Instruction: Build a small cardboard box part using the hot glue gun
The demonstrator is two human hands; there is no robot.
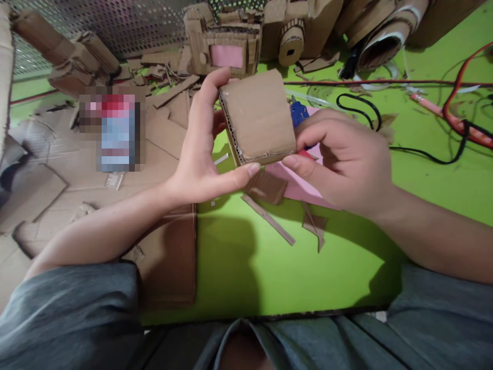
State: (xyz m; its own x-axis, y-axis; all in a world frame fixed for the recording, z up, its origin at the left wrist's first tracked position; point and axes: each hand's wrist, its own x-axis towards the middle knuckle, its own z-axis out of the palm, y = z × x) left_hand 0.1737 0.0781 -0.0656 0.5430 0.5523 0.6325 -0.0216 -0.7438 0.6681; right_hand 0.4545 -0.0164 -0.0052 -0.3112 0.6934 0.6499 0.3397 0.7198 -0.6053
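Observation:
A small, squarish cardboard box [259,115] is held up above the green table, tilted, with the corrugated edge of its wall showing on the left. My left hand [204,149] grips it from the left, thumb along the bottom edge and fingers around the upper left side. At the lower right corner, my right hand [342,154] has thumb and bent fingers closed on the box; part of that grip is hidden. Just behind the right hand lies a blue object [299,113], mostly covered. Pink paper [298,182] and a brown cardboard piece [267,186] lie beneath the box.
Cardboard sheets [162,149] cover the left side, with a blurred-out item [117,134] on them. A cardboard camera model [227,49] and a cardboard tube [385,49] stand at the back. Thin strips [269,220] lie in front; cables [427,154] and a pink-orange knife-like tool [435,110] lie right.

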